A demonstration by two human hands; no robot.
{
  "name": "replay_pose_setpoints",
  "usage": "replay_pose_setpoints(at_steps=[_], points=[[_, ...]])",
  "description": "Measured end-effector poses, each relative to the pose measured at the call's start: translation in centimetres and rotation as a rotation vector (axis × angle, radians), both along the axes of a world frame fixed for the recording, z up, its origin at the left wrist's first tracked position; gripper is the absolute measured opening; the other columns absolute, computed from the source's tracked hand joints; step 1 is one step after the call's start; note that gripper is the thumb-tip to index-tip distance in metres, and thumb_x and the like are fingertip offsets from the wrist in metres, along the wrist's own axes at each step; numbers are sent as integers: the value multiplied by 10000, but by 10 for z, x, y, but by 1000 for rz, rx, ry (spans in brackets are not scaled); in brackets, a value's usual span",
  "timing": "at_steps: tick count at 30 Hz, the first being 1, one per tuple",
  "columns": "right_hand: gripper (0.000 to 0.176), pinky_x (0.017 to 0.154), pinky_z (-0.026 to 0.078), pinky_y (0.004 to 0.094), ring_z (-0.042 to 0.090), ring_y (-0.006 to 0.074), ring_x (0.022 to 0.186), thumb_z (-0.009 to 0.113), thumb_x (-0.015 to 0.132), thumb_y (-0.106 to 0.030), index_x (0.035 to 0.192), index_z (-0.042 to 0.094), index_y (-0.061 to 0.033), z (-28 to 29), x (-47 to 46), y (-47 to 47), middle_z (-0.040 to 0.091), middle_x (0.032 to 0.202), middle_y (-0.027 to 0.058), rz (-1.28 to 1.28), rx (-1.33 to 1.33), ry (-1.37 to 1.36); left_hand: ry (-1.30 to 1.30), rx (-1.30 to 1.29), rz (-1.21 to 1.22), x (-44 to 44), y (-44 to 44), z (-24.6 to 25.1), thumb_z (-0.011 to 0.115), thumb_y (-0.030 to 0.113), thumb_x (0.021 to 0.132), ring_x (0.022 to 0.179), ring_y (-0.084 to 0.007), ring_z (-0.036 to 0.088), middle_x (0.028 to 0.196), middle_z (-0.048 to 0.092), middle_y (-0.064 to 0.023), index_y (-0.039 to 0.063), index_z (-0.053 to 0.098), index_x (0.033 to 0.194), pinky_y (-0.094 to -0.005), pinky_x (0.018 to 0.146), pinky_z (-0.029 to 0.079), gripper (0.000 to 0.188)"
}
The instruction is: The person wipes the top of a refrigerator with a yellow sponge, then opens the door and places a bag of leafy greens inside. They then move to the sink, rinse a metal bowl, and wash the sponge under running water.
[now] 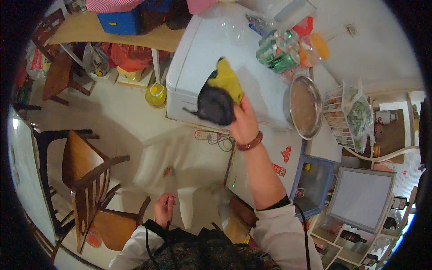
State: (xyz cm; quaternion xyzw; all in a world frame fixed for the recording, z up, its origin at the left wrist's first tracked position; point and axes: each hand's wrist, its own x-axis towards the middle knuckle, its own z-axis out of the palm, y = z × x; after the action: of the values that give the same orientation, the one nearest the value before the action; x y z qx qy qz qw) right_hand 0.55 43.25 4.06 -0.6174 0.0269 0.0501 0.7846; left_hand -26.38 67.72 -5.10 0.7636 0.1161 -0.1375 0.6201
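Observation:
My right hand [246,123] grips a soft black and yellow cloth item [216,104], slightly blurred, with a thin dark strap or tail hanging off its left side. What it is exactly I cannot tell. It is held over the front part of a white chest freezer [192,50]. A reddish-brown bracelet circles my right wrist. Low in the view, my left hand [164,207] hangs near my body above the pale floor, its fingers curled in with nothing visible in them.
On the freezer are green drink cans [278,50]. Beside it stand a steel basin [305,108] of brownish liquid and a white wire rack [334,114]. A wooden chair [81,162] stands left; a power strip [207,135] and an oil jug [156,96] are on the floor.

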Motion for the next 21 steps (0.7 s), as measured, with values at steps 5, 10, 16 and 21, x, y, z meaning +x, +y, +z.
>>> replay_pose_setpoints(at_steps=[5, 10, 16, 21], points=[[435, 938, 405, 356, 486, 307, 1104, 539, 853, -97, 1273, 447, -30, -9, 53, -7, 482, 1219, 169, -223, -1074, -310, 27, -80, 64, 12, 25, 2, 454, 136, 941, 595, -116, 493, 644, 516, -43, 19, 592, 912, -257, 564, 415, 183], [536, 989, 365, 379, 446, 343, 1195, 581, 855, -251, 1329, 410, -69, -32, 58, 30, 463, 1293, 209, -179, -985, -258, -13, -60, 67, 19, 35, 12, 441, 135, 948, 584, -101, 470, 631, 495, -34, 21, 590, 921, -251, 554, 405, 189], [547, 1010, 353, 360, 440, 312, 1219, 597, 844, -219, 1339, 406, -88, -15, 50, 5, 445, 1339, 169, -237, -896, -350, -43, -102, -48, 38, 23, 25, 451, 135, 948, 609, -87, 472, 666, 506, -18, 18, 586, 921, -232, 563, 392, 180], [453, 994, 380, 350, 462, 270, 1211, 571, 848, -105, 1289, 467, -80, 14, -15, -52, 469, 1320, 147, -233, -975, -389, -62, -84, -157, 49, -14, 46, 454, 135, 949, 623, -79, 464, 681, 503, -13, 12, 582, 921, -227, 572, 389, 180]])
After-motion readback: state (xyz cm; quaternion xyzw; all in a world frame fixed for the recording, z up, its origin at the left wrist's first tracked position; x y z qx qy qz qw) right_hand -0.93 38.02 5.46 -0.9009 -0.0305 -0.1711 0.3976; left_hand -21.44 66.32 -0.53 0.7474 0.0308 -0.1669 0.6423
